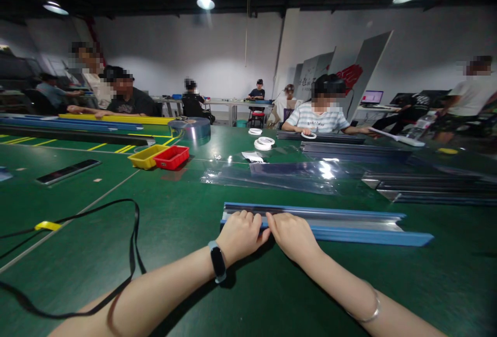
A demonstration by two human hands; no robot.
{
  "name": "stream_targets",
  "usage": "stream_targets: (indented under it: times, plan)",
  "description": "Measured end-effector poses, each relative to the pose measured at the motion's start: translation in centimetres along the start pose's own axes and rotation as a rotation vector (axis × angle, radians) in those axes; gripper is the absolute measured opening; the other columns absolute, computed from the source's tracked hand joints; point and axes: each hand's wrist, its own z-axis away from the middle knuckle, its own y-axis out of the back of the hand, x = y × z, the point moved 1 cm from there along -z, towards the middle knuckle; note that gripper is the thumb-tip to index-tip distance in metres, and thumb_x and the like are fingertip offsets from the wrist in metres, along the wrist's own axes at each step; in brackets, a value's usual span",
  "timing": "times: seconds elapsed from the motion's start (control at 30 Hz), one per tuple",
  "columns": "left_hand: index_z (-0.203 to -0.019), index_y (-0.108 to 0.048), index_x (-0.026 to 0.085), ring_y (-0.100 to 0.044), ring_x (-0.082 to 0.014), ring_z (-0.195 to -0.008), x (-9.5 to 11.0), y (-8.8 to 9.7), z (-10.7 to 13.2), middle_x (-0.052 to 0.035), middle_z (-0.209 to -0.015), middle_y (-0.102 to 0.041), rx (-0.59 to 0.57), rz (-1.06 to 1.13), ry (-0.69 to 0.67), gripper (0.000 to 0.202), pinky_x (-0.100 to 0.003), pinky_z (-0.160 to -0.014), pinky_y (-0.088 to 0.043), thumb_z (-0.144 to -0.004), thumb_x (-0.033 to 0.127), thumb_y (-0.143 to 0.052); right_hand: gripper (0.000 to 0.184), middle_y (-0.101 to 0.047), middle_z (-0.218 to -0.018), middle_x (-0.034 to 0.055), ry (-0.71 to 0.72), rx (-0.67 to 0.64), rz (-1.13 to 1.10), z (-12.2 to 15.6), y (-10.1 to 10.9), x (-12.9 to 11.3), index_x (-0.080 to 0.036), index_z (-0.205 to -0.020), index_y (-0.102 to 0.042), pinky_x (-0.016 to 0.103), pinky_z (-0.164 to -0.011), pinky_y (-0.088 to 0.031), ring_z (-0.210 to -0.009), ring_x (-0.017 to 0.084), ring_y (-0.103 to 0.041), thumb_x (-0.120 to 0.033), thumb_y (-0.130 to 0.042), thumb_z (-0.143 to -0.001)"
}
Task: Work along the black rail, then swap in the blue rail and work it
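Observation:
A long blue channel-shaped profile [373, 236] with a silvery inside lies on the green table in front of me, its right end cut at a slant. My left hand [241, 233] is closed over the near edge of the profile towards its left end, fingers curled into the channel. Close beside it, my right hand [289, 233] grips the same near edge, fingers bent over it. The two thumbs almost meet. The fingertips of both hands are partly hidden inside the profile.
Clear plastic film [272, 177] lies beyond the profile, with dark profiles [438, 187] to the right. Farther off are white tape rolls [264, 143], yellow [147, 157] and red bins [173, 157]. A black strap [135, 233] loops at left near a phone [69, 171]. Co-workers sit across the table.

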Motion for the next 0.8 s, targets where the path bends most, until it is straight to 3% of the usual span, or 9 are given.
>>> stream_targets:
  times: [0.13,0.37,0.8]
  plan:
    - [-0.072,-0.05,0.015,-0.054,-0.0195,-0.064,0.03,-0.02,-0.03,-0.0069,-0.065,-0.055,-0.01,-0.006,-0.001,0.025,-0.031,-0.058,-0.042,-0.08,0.037,-0.04,0.034,-0.059,-0.057,0.004,0.039,-0.005,-0.001,-0.14,0.09,-0.06,-0.016,-0.07,-0.059,0.025,-0.049,-0.026,-0.054,0.013,-0.053,-0.021,-0.031,-0.087]
    - [-0.074,-0.05,0.015,-0.053,-0.0208,-0.069,0.0,0.3,0.03,-0.0067,-0.068,-0.055,-0.035,0.005,-0.014,0.028,-0.033,-0.061,-0.041,-0.081,0.039,-0.038,0.038,-0.06,-0.06,0.003,-0.084,0.023,-0.134,0.21,0.19,0.16,-0.018,-0.064,-0.058,0.023,-0.057,-0.031,-0.061,0.013,-0.055,-0.03,-0.03,-0.087]
    - [-0.078,-0.05,0.016,-0.053,-0.021,-0.07,-0.05,0.13,-0.01,-0.0061,-0.07,-0.055,-0.079,0.031,-0.01,0.028,-0.033,-0.061,-0.041,-0.082,0.039,-0.036,0.04,-0.062,-0.067,0.0033,-0.042,-0.061,-0.234,-0.04,0.09,0.42,-0.018,-0.071,-0.059,0.024,-0.065,-0.034,-0.069,0.013,-0.057,-0.033,-0.026,-0.088]
